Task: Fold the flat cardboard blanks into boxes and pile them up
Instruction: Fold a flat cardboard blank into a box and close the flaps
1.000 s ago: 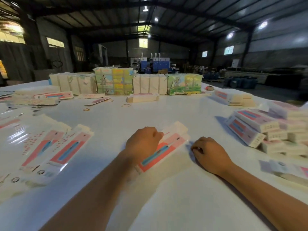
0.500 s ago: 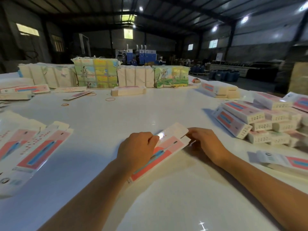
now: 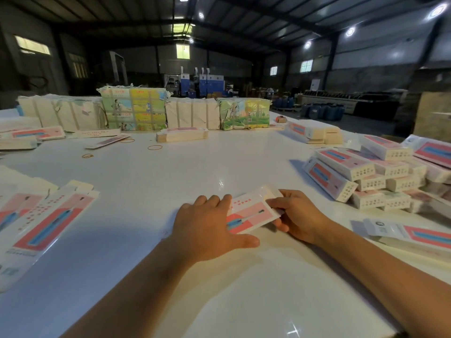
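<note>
Head view: the left hand (image 3: 207,228) lies with fingers spread flat on the near end of a pink cardboard blank (image 3: 251,212); the right hand (image 3: 296,215) pinches its far end. Folded boxes (image 3: 361,172) are piled beyond the right hand

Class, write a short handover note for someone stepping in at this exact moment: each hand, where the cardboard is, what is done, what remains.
Left hand: fingers straight, pressing on the near end of the blank.
Right hand: pinches the blank's far end.
Flat blanks lie fanned at the left.
Done: folded boxes piled at the right.
Left: fold the blank in hand into a box, add it to the pile, then work through the flat blanks.
</note>
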The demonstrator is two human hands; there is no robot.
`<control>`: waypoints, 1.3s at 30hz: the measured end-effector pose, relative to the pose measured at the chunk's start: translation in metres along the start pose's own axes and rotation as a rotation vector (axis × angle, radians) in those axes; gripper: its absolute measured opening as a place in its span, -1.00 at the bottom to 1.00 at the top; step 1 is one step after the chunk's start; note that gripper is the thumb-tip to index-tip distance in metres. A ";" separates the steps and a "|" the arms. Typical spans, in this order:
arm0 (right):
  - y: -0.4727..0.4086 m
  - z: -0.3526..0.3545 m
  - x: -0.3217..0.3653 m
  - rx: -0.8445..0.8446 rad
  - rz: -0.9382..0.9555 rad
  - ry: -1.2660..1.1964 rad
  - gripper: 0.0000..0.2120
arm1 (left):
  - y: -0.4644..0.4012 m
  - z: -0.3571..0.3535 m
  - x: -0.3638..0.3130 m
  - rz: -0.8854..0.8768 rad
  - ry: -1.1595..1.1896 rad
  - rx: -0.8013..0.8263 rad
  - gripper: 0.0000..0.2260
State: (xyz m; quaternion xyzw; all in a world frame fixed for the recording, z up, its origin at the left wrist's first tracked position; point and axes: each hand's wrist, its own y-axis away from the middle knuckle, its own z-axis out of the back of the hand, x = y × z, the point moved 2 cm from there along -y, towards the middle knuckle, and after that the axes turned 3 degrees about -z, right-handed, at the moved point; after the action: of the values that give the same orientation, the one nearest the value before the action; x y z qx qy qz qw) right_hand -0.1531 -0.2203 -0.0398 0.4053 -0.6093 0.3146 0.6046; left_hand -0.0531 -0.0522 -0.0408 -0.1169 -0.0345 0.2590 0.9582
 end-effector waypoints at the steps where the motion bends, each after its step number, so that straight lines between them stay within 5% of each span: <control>1: 0.000 0.000 0.000 0.000 -0.004 -0.006 -0.84 | 0.001 0.000 0.000 0.005 -0.016 0.000 0.01; 14: -0.002 -0.002 0.000 0.055 0.064 -0.034 -0.77 | -0.003 0.013 0.009 0.155 0.193 -0.075 -0.41; 18: -0.002 -0.001 0.003 -0.078 0.107 -0.127 -0.81 | -0.003 0.019 0.017 0.214 0.264 -0.076 -0.48; 22: 0.004 0.011 0.008 -0.426 0.395 0.193 -0.83 | 0.002 0.024 0.022 0.291 0.338 -0.044 -0.51; 30: 0.018 -0.020 0.002 -0.231 0.551 0.681 -0.74 | 0.002 0.022 0.004 0.261 0.291 0.030 -0.44; 35: 0.018 -0.018 0.003 -0.234 0.469 0.495 -0.79 | 0.003 0.020 0.001 0.244 0.245 0.006 -0.42; 39: 0.014 -0.019 0.000 -0.186 0.237 0.175 -0.52 | 0.004 0.020 -0.005 0.215 0.075 -0.058 -0.37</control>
State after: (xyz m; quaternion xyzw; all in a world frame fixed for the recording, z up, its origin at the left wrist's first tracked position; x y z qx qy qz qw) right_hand -0.1566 -0.1973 -0.0365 0.2440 -0.6246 0.3600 0.6487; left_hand -0.0622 -0.0473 -0.0223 -0.1572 0.0065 0.3545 0.9217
